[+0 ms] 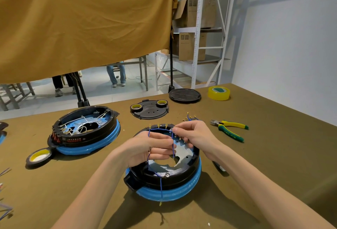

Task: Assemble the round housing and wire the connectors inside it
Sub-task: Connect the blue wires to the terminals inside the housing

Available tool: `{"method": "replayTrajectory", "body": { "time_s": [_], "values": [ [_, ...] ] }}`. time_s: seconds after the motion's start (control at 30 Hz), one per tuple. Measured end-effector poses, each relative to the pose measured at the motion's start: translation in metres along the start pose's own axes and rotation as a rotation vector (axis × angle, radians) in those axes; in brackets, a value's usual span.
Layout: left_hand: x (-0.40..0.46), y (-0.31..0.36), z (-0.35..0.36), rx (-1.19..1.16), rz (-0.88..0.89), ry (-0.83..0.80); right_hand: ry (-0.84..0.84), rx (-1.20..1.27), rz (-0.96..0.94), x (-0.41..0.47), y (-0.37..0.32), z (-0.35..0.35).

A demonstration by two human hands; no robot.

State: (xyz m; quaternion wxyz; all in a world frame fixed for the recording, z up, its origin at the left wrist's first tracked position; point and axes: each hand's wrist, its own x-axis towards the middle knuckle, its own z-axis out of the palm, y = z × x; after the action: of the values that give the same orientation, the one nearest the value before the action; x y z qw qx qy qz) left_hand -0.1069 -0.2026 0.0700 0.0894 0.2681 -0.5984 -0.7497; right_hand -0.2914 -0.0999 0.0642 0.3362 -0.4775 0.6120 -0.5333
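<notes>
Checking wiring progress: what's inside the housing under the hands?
Inside the housing: a pale plate with a hole and blue wires, held by both hands. They hide the far-side connectors.

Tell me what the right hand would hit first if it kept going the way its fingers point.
The right hand points left across the housing. It would probably first meet the left hand holding the blue wire, though depth is hard to judge.

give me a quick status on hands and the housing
Left hand holds blue wires; right hand pinches one at the housing rim. Wiring unfinished, one wire hanging out front. Nothing in the way.
</notes>
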Motion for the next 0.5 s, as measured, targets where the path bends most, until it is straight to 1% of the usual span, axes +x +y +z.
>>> {"method": "replayTrajectory", "body": {
  "time_s": [0.13,0.3,0.5],
  "values": [
    [0.001,0.001,0.0,-0.003,-0.013,0.022,-0.06,-0.022,0.016,0.001,-0.003,0.0],
    [0.001,0.002,0.001,0.055,-0.041,0.028,-0.11,-0.093,0.052,-0.001,-0.01,-0.005],
    [0.006,0.0,0.001,0.062,-0.004,0.027,-0.123,-0.011,0.12,-0.004,-0.014,-0.01]
  ]
}}
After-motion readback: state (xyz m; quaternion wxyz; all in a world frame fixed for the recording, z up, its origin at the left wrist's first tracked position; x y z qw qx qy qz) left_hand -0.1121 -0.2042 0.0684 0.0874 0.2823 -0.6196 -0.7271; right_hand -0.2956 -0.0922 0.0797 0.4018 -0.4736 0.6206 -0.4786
